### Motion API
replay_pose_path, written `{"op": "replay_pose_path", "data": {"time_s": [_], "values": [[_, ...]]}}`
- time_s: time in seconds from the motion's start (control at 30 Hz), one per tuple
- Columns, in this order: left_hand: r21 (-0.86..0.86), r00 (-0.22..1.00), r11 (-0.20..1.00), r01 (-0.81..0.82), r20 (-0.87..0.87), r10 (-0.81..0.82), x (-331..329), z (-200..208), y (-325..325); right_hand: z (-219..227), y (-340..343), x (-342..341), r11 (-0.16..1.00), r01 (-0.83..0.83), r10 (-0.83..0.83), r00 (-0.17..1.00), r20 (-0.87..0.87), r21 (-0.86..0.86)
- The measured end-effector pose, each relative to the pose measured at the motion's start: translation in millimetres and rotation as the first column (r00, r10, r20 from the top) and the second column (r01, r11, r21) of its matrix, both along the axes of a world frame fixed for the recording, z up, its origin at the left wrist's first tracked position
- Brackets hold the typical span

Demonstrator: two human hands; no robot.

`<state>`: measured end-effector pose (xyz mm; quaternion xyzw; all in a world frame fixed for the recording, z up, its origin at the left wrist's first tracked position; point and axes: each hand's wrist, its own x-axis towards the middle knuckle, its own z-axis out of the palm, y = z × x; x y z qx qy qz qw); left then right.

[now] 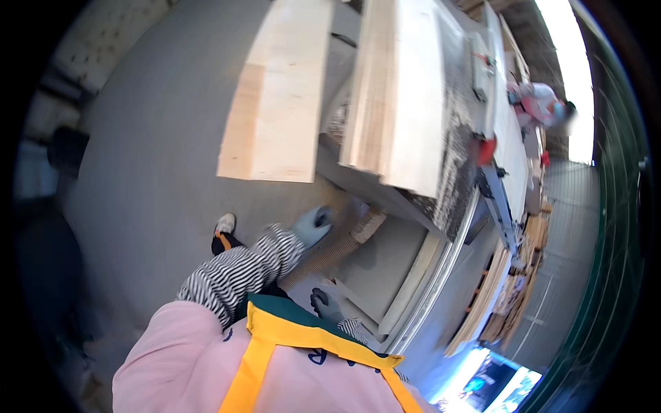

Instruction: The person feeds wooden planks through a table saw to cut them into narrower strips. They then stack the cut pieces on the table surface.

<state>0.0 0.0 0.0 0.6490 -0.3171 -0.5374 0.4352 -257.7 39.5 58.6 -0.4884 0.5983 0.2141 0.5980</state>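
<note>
Presently: Grip and Layout Status

The left hand, in a blue-grey glove (311,227), is released: its fingers curve around an open gap. It is positioned near the near end of a long, pale, flat wooden board (279,131), apart from it. The right hand, in a dark grey glove (328,307), is nearer the body, beside a dark green apron with yellow trim (286,307). Its fingers are bent; whether they grasp anything cannot be told.

The board occupies the left side of the work area. Across a narrow gap to its right, a row of long, pale wooden pieces (406,103) lies lengthwise on a dark machine table speckled white (456,138). Their near ends are staggered.

A ribbed tan flexible hose (327,259) runs below the table, between the two hands. A red machine part (487,150) is located at the table's right side. Farther right are stacked wooden planks (476,299); at the far right, a co-worker in light and pink clothing (533,102) is visible, blurred. A light-coloured shoe (226,222) rests on the grey floor (158,138), left of the left hand.
</note>
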Motion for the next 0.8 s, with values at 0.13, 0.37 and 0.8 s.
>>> {"op": "replay_pose_path", "data": {"time_s": [0.13, 0.37, 0.8], "values": [[0.066, 0.975, 0.99, 0.125, 0.177, -0.134, 24.4, -36.9, 50.4, -54.1, 11.6, 3.1, 0.972, -0.11, 0.148, 0.973, 0.179, -0.206], [0.252, 0.859, 0.966, 0.05, 0.483, -0.171, -53.0, -18.4, 153.0, -21.2, 4.7, -171.0, 0.88, -0.085, 0.185, 0.968, 0.172, -0.467], [0.316, 0.994, 0.942, 0.11, -0.019, -0.109, -169.7, 107.9, 39.4, 1.0, -77.5, -301.0, 0.881, 0.102, -0.036, 0.988, 0.15, -0.462]]}}
